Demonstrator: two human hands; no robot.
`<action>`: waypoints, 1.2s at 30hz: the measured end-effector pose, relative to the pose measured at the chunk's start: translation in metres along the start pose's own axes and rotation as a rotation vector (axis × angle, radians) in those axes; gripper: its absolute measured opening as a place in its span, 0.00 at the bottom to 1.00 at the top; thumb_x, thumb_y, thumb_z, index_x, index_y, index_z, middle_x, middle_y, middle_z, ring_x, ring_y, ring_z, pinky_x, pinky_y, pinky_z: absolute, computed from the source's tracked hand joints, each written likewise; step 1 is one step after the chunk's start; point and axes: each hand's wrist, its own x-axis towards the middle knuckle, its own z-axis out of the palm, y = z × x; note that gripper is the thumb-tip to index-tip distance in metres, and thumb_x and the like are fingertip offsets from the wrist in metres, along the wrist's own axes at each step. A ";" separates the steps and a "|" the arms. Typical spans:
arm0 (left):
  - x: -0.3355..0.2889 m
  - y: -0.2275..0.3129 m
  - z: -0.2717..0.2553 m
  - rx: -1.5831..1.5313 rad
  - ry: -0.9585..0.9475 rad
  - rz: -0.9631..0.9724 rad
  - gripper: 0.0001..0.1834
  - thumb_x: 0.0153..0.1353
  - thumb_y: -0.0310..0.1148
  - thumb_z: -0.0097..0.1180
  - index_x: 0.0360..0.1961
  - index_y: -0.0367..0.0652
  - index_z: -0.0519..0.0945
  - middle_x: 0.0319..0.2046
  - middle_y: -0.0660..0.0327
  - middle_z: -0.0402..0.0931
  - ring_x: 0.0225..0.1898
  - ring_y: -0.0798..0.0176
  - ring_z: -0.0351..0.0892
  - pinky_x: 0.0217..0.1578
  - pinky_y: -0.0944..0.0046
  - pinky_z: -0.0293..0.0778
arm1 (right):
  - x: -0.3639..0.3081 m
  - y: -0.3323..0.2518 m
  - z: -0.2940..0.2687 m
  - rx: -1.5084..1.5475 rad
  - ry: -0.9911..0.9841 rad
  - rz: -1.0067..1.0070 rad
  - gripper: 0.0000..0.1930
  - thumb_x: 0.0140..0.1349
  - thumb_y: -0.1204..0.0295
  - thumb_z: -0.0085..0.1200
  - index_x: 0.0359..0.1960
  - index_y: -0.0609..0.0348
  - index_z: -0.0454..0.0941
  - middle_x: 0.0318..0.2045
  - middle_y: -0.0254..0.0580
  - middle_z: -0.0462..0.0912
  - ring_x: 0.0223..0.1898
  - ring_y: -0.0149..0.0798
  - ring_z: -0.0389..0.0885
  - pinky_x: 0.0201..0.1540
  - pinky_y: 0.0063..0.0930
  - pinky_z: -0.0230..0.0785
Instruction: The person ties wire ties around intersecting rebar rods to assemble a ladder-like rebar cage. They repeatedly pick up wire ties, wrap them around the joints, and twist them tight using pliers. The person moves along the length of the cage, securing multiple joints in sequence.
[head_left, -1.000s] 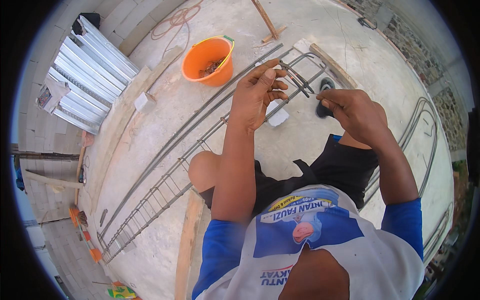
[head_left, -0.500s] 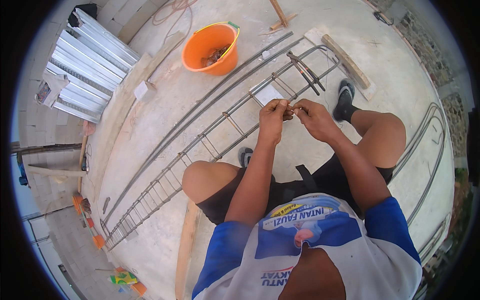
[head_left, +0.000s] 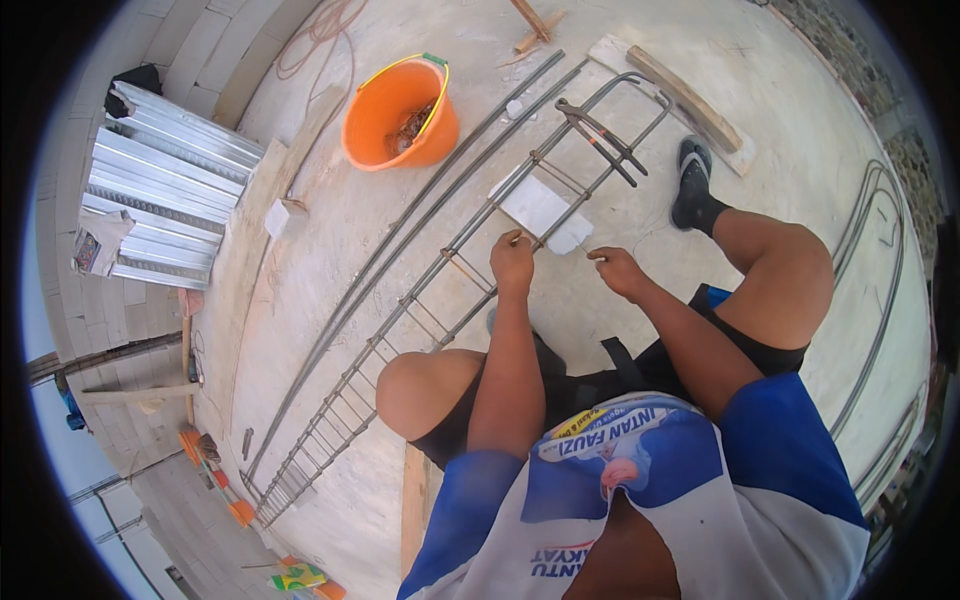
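Note:
A long rebar cage [head_left: 452, 257] of ribbed bars and rectangular stirrups runs diagonally across the concrete floor. My left hand [head_left: 513, 265] is closed at its near bar, beside a stirrup; what the fingers hold is too small to make out. Just right of the cage, my right hand [head_left: 618, 273] pinches what looks like the end of a thin wire, apart from the left hand. Pincers [head_left: 602, 142] with dark handles rest across the cage's far end. A white block [head_left: 545, 215] lies under the bars, beyond my hands.
Two loose bars [head_left: 440, 195] lie alongside the cage. An orange bucket [head_left: 365, 125] with scraps inside stands beyond them. A timber piece [head_left: 685, 95] lies by my right foot. Bent bars [head_left: 868, 330] are at the right, metal sheets [head_left: 170, 190] at the left.
My hands, together half a second ago, have moved apart. The left has come down and left to the cage bar; the right has lowered slightly. My view has shifted a little.

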 end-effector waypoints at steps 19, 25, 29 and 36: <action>0.015 0.014 0.014 0.013 -0.053 0.047 0.12 0.60 0.34 0.58 0.38 0.34 0.84 0.26 0.51 0.82 0.29 0.55 0.80 0.34 0.59 0.73 | 0.073 0.003 0.070 0.620 -0.049 0.231 0.10 0.62 0.74 0.49 0.41 0.63 0.80 0.23 0.36 0.76 0.17 0.28 0.69 0.18 0.25 0.61; 0.002 0.030 0.013 0.056 -0.008 0.160 0.11 0.62 0.32 0.55 0.35 0.34 0.83 0.27 0.50 0.82 0.29 0.56 0.80 0.33 0.59 0.72 | 0.078 0.016 0.079 0.212 0.186 -0.221 0.10 0.60 0.72 0.54 0.34 0.67 0.81 0.21 0.45 0.79 0.18 0.33 0.76 0.22 0.30 0.68; -0.004 0.025 0.000 0.092 -0.014 0.183 0.11 0.62 0.32 0.55 0.35 0.34 0.83 0.28 0.49 0.82 0.30 0.56 0.80 0.34 0.59 0.73 | 0.068 0.002 0.085 0.071 0.225 -0.248 0.10 0.59 0.71 0.55 0.31 0.68 0.81 0.22 0.54 0.80 0.22 0.46 0.79 0.28 0.37 0.70; -0.026 0.026 0.001 0.050 -0.111 0.211 0.11 0.63 0.32 0.55 0.37 0.34 0.83 0.31 0.48 0.82 0.33 0.54 0.81 0.38 0.60 0.73 | 0.064 -0.005 0.077 -0.136 0.251 -0.358 0.09 0.61 0.71 0.54 0.32 0.65 0.82 0.30 0.58 0.81 0.33 0.60 0.80 0.35 0.45 0.71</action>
